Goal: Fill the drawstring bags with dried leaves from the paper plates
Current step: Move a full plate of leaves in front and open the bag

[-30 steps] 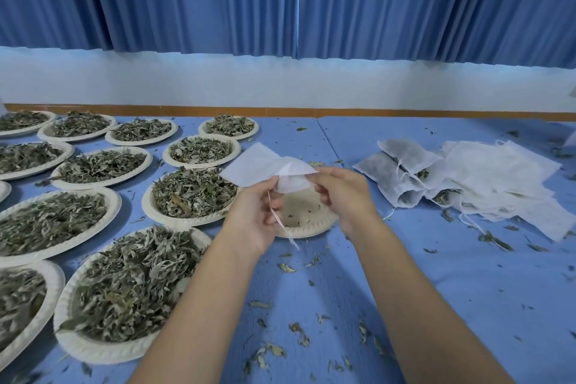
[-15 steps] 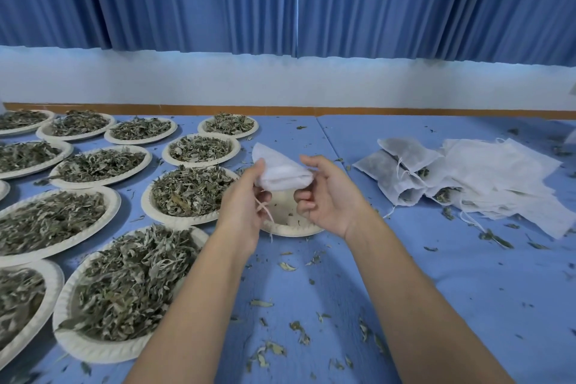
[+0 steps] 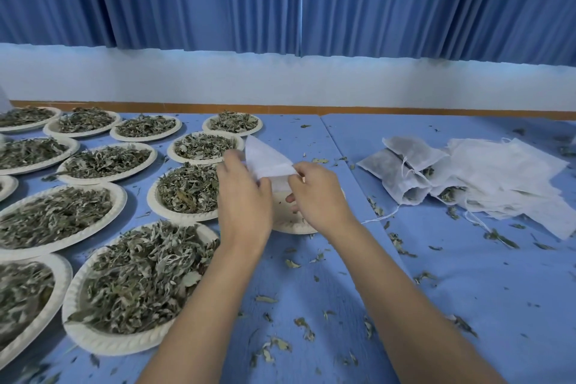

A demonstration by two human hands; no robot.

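Head view: flat white fabric drawstring bag (image 3: pixel 266 160), mouth edge pinched between fingers of left hand (image 3: pixel 244 199) and right hand (image 3: pixel 318 196), above near-empty white paper plate (image 3: pixel 294 228); leaf-heaped paper plates (image 3: pixel 103 343) at left.

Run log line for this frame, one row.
phase: opening drawstring bag | left hand: pinches bag | right hand: pinches bag | under bag: near-empty plate

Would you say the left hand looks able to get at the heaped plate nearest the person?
Probably yes: the heaped plate lies beside the left forearm with nothing between, though the left hand pinches the white bag along with the right hand.
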